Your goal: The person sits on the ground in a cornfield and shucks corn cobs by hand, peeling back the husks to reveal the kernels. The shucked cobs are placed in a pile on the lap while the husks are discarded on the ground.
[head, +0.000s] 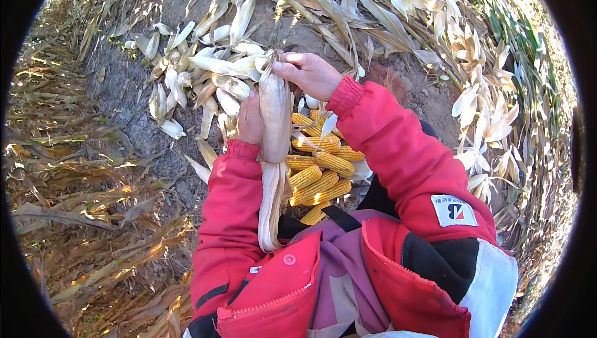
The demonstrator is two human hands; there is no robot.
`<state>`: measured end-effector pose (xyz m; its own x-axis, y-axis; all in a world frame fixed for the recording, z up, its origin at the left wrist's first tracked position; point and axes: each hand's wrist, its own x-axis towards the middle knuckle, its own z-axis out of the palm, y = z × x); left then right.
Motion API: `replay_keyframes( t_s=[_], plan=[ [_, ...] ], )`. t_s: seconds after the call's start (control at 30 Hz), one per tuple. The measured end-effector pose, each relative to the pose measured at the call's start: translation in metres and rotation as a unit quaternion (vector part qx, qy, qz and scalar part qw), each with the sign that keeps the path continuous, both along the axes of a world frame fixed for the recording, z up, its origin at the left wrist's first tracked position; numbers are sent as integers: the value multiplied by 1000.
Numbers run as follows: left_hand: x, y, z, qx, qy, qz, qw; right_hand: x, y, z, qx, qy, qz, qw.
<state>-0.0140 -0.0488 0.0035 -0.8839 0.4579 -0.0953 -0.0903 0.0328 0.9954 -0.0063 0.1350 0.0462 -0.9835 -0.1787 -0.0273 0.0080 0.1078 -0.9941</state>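
An ear of corn in its dry husk (274, 119) stands lengthwise before me, held between both hands. My left hand (250, 119) grips its left side near the middle. At the far end, the thumb and fingers of my right hand (311, 73) pinch the husk by the stalk end. Loose husk leaves (272, 207) trail from its near end towards my jacket. Just right of the held ear lies a pile of bare yellow corn cobs (322, 184), partly hidden by it and by my right sleeve.
Beyond my left hand, a heap of unshucked corn ears (219, 65) lies on bare soil (112, 91). Dry corn stalks (326, 11) and opened pale husks (482, 114) spread across the far and right sides. Dry leaf litter (88, 188) covers the left ground.
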Motion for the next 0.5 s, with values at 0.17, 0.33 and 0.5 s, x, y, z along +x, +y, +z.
replay_keyframes(
  t_s=[0.17,0.33,0.5],
  plan=[
    [-4,-1,7,-28,-6,-15,999,3,3,1,-25,20,5,999],
    [-2,-4,7,-39,18,-14,999,4,2,2,27,43,-13,999],
    [-4,-8,-1,3,6,-22,1000,5,6,2,76,96,-9,992]
  ],
)
